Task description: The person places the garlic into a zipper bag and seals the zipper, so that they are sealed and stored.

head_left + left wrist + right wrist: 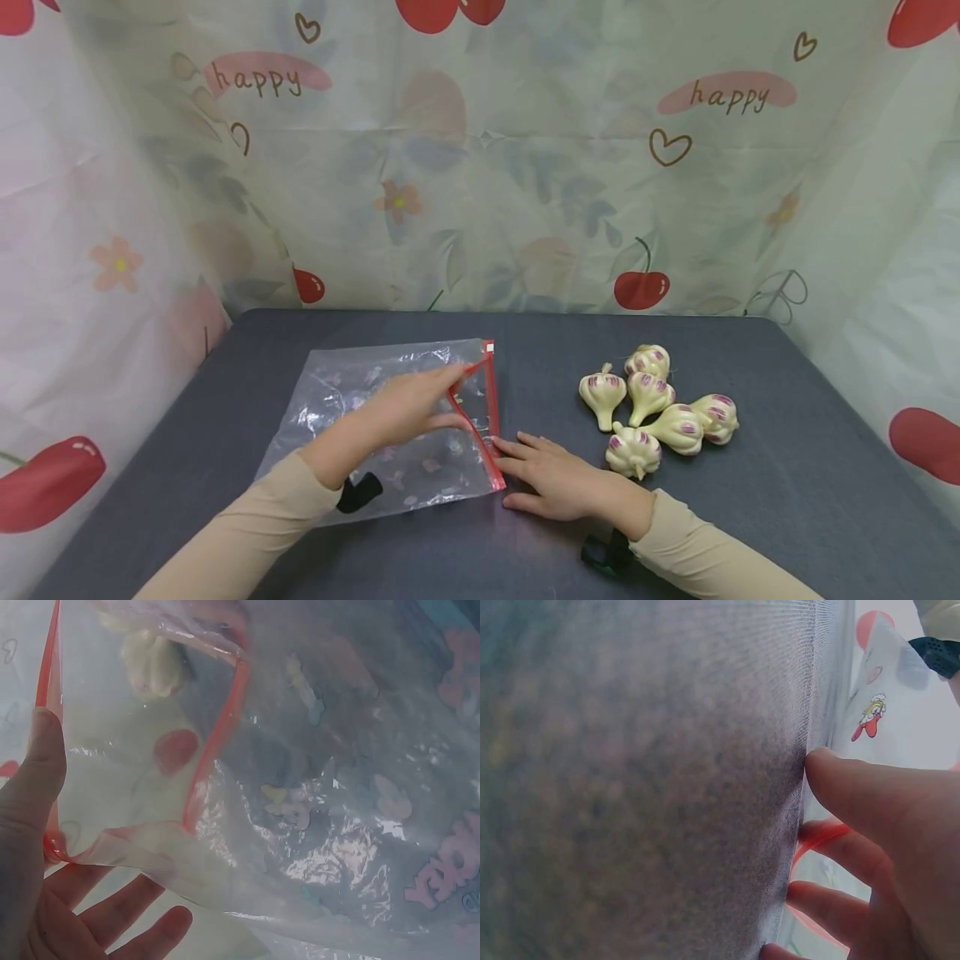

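Observation:
A clear plastic zip bag [337,383] with a red closure strip lies flat, its mouth towards the right. My left hand [408,404] is over the bag at the mouth, thumb and fingers spread apart along the raised upper red edge. In the left wrist view, the thumb [46,750] lies against the red rim [217,742], and the fingers extend beside the film. The mouth gapes around that hand. My right hand [551,477] rests on the table, straight fingers touching the lower red strip. Garlic bulbs [633,452] lie just beyond it.
Several more garlic bulbs [602,396] cluster at the right of the dark cloth-covered table [555,350]. A printed curtain [487,167] with cherries and hearts stands behind and on both sides. Black camera mounts [362,492] sit at the wrists.

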A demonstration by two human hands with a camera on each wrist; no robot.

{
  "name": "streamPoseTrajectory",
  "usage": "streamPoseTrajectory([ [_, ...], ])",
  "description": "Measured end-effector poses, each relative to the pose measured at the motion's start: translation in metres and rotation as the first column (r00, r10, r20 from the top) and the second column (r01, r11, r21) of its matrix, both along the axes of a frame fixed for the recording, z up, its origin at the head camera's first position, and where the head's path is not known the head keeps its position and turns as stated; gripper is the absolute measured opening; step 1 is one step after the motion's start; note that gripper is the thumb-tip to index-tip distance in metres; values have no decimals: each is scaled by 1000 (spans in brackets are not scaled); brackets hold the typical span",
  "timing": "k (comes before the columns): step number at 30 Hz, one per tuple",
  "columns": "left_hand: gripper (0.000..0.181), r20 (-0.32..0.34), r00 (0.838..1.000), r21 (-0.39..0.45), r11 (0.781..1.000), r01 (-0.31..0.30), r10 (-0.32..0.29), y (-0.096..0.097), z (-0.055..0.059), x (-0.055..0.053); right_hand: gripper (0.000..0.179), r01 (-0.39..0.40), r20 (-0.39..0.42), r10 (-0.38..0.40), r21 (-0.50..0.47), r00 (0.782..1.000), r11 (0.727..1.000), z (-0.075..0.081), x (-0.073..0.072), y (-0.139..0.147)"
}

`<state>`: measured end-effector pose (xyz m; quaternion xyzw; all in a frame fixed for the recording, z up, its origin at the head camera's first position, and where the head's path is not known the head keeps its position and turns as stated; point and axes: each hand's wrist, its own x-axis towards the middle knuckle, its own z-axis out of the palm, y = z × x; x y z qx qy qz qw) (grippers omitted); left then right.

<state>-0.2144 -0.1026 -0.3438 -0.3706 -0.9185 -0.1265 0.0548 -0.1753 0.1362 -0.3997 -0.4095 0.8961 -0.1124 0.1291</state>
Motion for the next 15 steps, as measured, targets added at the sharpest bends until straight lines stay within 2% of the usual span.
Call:
streamPoseTrajectory([
  [5,43,-18,1000,-4,1000,3,-3,-3,1,-2,52,-1,-8,1,-1,1000,1000,1,0,-1],
  [15,32,-14,999,47,998,41,-41,-7,-1,-5,51,4,6,-4,4,1000,1000,3,1,-1],
])
